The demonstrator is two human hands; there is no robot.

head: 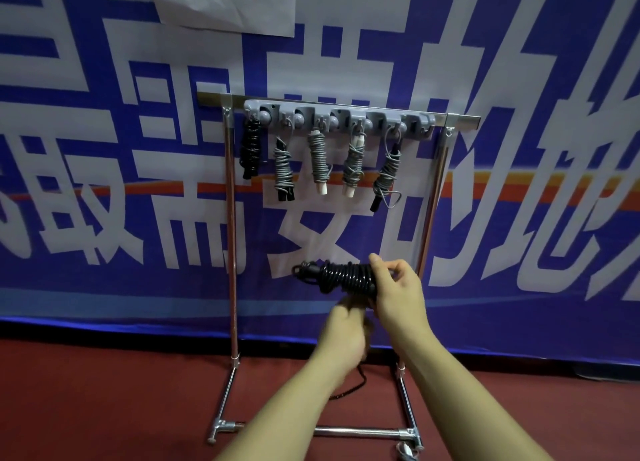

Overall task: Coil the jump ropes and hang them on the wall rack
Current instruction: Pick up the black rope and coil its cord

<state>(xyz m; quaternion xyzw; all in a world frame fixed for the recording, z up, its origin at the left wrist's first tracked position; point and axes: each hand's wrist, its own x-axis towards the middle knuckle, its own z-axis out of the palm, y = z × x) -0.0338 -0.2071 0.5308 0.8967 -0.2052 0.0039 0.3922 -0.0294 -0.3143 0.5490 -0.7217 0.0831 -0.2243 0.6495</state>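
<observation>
Head view: rope coil juts left from right grip.

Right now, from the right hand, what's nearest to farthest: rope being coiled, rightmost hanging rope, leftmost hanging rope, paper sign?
1. Black coiled rope, gripped by the right hand.
2. Rightmost hanging rope, above.
3. Leftmost hanging rope, upper left.
4. Paper sign, top left.

Blue banner, paper sheet, red floor
</observation>
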